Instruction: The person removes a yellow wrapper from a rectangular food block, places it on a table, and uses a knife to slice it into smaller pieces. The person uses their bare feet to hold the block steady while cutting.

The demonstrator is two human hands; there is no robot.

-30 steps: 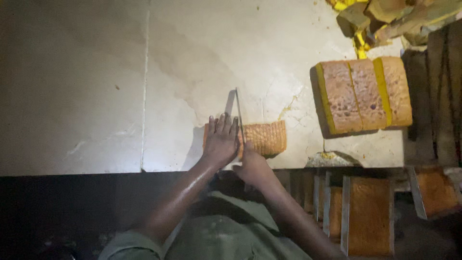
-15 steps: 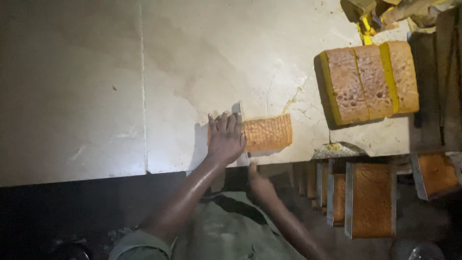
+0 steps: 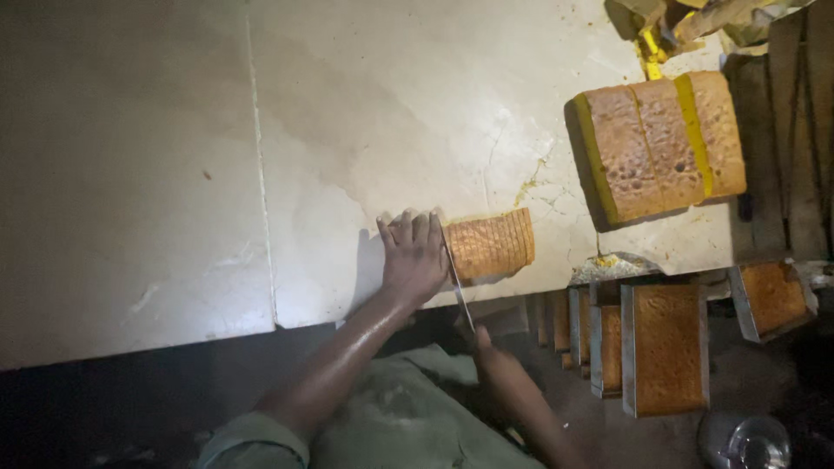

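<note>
Left hand: the left hand (image 3: 415, 259) lies flat, palm down, on the pale counter (image 3: 174, 174), its fingers (image 3: 408, 227) stretched out close together and pointing away from the person, holding nothing.
Loaf: the sliced loaf (image 3: 489, 247) lies on the counter near its front edge, just right of the left hand; the hand's edge is against the loaf's left end, with the blade between them.
Knife: the knife (image 3: 457, 280) runs from the loaf's left end back over the counter edge toward the person.
Right hand: the right hand (image 3: 495, 363) is below the counter edge in shadow, closed on the knife's handle end; its fingers are too dark to make out singly.
Farther right: a stack of larger loaves (image 3: 665, 143) with yellow bands rests on the counter, well apart from the hands.
Below the edge: metal baking tins (image 3: 665, 347) with brown loaves stand in a row to the right of the right hand.
</note>
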